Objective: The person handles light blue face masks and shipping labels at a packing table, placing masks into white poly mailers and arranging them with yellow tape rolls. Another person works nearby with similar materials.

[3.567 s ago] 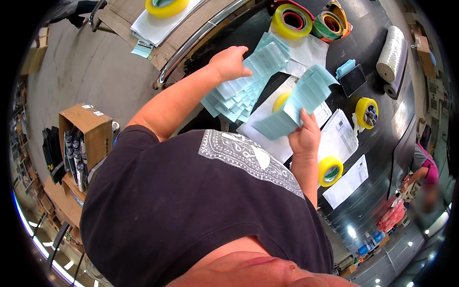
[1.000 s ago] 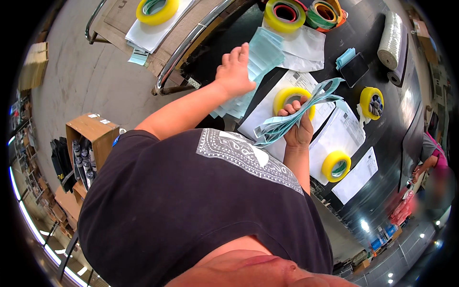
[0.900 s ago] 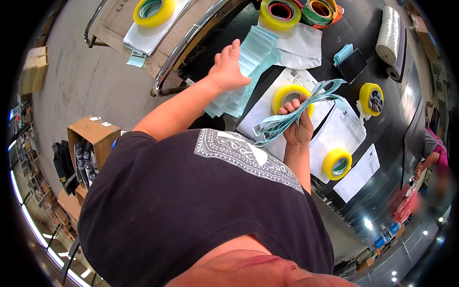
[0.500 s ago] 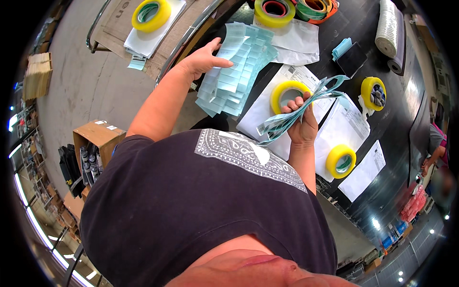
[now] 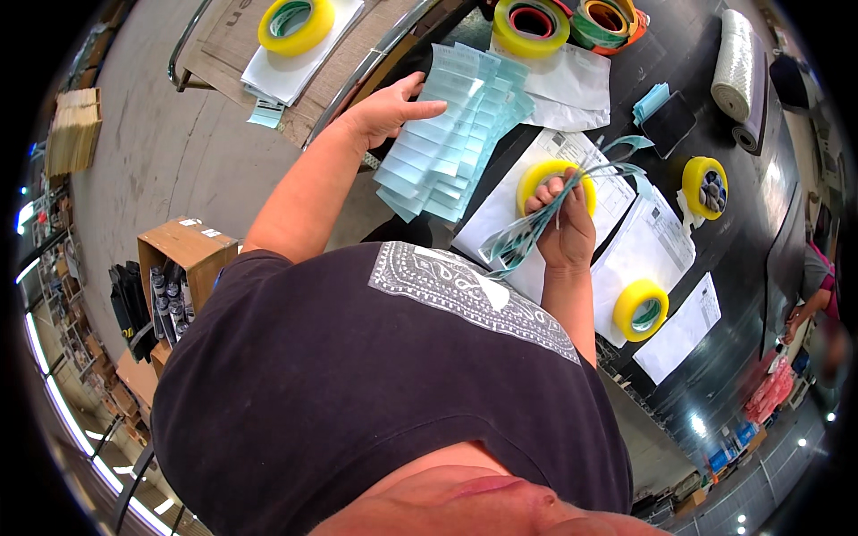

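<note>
Pale blue strips of labels [image 5: 451, 134] lie in overlapping rows at the table's near left edge. Over their left side is my left hand [image 5: 384, 112], thumb and fingers spread apart; whether it touches them I cannot tell. My right hand [image 5: 567, 228] is closed around a bundle of thin blue label strips [image 5: 514, 241], whose ends fan out above and below the fist. Just behind that fist a yellow tape roll [image 5: 527, 183] rests on printed white sheets [image 5: 487, 210], partly covered by the fingers.
Another yellow tape roll [image 5: 640, 310] sits on papers at the right. Further back are more tape rolls [image 5: 530, 25], a dark flat pad [image 5: 668, 123] and a rolled silvery sheet [image 5: 735, 67]. A cart [image 5: 214, 54] with papers and tape stands left. Another person's arm [image 5: 809, 308] shows far right.
The view has shifted slightly, moving the table things a little right and down. The bundle in my right hand has turned a little, and its strips look more edge-on. My left hand stays spread.
</note>
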The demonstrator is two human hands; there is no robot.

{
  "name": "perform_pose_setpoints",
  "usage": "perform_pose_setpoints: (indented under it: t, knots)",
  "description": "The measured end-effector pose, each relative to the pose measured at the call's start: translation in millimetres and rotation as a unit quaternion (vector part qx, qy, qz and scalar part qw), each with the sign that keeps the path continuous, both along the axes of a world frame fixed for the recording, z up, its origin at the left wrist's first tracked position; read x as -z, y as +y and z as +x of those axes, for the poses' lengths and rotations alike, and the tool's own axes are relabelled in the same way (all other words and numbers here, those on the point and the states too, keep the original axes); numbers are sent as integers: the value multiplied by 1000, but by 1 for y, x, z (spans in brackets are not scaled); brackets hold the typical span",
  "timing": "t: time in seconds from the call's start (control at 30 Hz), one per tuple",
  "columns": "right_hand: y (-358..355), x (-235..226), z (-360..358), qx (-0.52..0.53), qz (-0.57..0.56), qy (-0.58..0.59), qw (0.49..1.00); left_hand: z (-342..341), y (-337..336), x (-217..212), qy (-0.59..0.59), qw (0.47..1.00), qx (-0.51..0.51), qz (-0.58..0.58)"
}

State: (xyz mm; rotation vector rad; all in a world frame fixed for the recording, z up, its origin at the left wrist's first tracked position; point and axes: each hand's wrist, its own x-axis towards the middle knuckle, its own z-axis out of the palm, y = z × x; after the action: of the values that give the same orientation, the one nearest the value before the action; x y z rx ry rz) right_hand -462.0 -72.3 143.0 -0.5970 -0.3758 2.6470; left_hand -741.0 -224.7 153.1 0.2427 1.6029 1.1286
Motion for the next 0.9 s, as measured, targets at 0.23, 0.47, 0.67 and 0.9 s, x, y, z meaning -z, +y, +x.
perform_pose_setpoints:
  t: [0.23, 0.47, 0.67, 0.9]
  knots:
    - [-5, -4, -35, -44, 28, -74, 996, 5, 3, 18, 75, 994, -79, -23]
    - [-10, -11, -61, -79, 23, -112, 990, 25, 8, -14, 73, 984, -87, 134]
    - [-21, -19, -54, -98, 55, -71, 991, 102, 27, -55, 237, 948, 33, 210]
    - [-10, -4, -20, -120, 97, -96, 983, 71, 37, -46, -37, 929, 256, 264]
